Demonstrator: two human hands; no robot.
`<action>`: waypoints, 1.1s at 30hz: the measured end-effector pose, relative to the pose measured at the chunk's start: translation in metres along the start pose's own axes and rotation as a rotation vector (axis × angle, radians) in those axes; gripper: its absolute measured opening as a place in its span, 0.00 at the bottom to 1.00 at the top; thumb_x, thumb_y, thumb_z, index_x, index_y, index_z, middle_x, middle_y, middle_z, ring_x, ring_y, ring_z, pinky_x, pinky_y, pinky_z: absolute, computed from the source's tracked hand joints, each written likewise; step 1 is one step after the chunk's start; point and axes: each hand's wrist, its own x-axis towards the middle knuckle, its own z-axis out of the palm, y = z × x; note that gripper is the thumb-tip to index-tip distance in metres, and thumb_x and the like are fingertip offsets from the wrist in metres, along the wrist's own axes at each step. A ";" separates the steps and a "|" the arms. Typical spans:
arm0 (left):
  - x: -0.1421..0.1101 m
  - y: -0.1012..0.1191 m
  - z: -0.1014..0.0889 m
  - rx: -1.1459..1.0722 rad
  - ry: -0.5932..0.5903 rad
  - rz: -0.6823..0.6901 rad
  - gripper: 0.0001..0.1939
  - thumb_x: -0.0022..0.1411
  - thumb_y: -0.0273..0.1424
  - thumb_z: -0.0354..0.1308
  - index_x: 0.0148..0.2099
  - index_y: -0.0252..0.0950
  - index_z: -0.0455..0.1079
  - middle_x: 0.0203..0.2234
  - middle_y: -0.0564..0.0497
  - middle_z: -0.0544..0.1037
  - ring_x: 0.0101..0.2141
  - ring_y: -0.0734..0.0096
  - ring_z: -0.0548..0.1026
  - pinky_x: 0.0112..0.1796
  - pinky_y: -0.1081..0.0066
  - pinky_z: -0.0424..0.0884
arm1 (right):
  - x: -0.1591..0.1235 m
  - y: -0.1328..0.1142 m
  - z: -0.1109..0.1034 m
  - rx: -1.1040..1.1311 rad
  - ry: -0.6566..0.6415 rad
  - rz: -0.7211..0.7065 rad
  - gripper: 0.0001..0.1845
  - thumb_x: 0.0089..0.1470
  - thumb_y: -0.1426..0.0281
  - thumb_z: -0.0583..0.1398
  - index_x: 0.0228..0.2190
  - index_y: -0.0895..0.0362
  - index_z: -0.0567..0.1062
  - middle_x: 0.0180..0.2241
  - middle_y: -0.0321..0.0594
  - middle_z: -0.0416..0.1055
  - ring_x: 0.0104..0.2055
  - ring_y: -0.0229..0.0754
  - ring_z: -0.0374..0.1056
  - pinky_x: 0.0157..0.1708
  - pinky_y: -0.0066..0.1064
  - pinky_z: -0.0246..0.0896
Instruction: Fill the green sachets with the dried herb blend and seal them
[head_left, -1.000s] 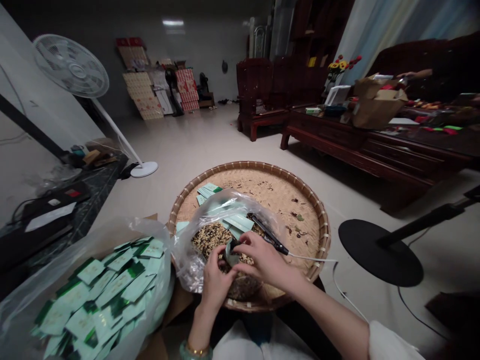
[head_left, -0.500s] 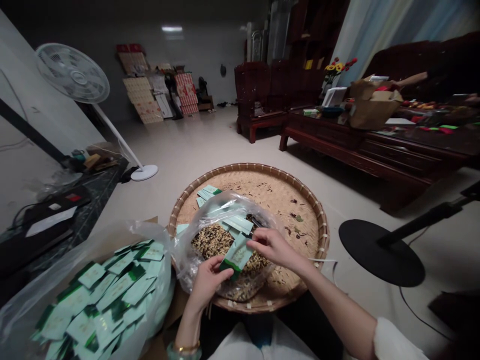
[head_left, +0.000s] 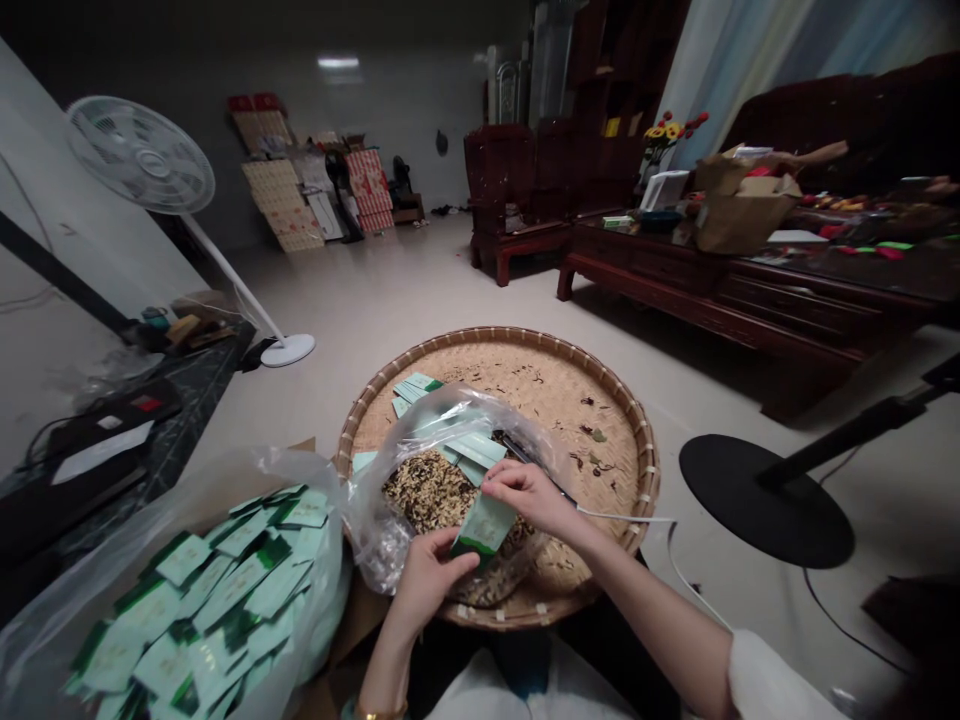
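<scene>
- Looking down across a tiled floor point(head_left: 375, 290), the view takes in a long room, with a dark wooden table point(head_left: 720, 262) along the right side and a stand fan point(head_left: 141, 160) at the left.
- A co-worker's arm point(head_left: 817, 152) reaches over a cardboard box point(head_left: 742, 222) on that table, well apart from the person's own hands.
- A round woven tray point(head_left: 495, 333) lies directly in front of the person, its broad, shallow shape apparently serving to catch loose bits.
- A big clear bag of green-and-white packets point(head_left: 202, 590) sits at the lower left, close enough to reach easily.
- A smaller clear bag point(head_left: 375, 530) rests on the tray, its open mouth apparently keeping the mixed grain point(head_left: 427, 495) and more packets together.
- A black pen-shaped tool point(head_left: 525, 457) lies partly under that bag, with its white cord point(head_left: 622, 518) trailing right across the tray rim.
- The green-and-white packet point(head_left: 484, 525) is above the grain, held up between both hands.
- The right hand point(head_left: 529, 495) is closed, pinching the packet's top edge, probably to steady it.
- The left hand point(head_left: 431, 590) is curled, its fingertips grasping the packet's lower corner.
</scene>
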 end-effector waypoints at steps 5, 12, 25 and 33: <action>0.001 -0.010 -0.004 -0.068 0.057 -0.020 0.13 0.41 0.29 0.66 0.33 0.33 0.78 0.30 0.47 0.82 0.31 0.62 0.78 0.36 0.68 0.71 | -0.004 -0.019 -0.027 -0.140 -0.151 0.125 0.18 0.44 0.57 0.65 0.22 0.61 0.77 0.21 0.36 0.68 0.24 0.35 0.61 0.22 0.25 0.54; 0.004 0.001 0.000 -0.055 0.103 0.025 0.16 0.39 0.30 0.67 0.35 0.33 0.77 0.32 0.46 0.82 0.35 0.59 0.78 0.39 0.65 0.72 | -0.006 -0.035 -0.027 -0.257 -0.071 -0.035 0.19 0.50 0.57 0.61 0.20 0.59 0.75 0.24 0.40 0.70 0.26 0.37 0.65 0.25 0.28 0.58; 0.005 0.006 0.015 -0.285 0.368 0.122 0.17 0.43 0.35 0.68 0.29 0.36 0.62 0.18 0.58 0.73 0.22 0.78 0.71 0.25 0.80 0.65 | -0.026 -0.004 0.028 0.020 0.246 0.081 0.14 0.42 0.66 0.64 0.32 0.57 0.69 0.30 0.36 0.69 0.28 0.36 0.64 0.22 0.24 0.57; 0.004 0.005 0.025 -0.256 0.468 0.142 0.15 0.44 0.39 0.67 0.29 0.34 0.68 0.21 0.54 0.74 0.25 0.74 0.72 0.27 0.77 0.66 | -0.030 0.008 0.047 0.230 0.387 0.152 0.15 0.39 0.65 0.65 0.32 0.57 0.70 0.26 0.34 0.68 0.24 0.34 0.59 0.20 0.24 0.53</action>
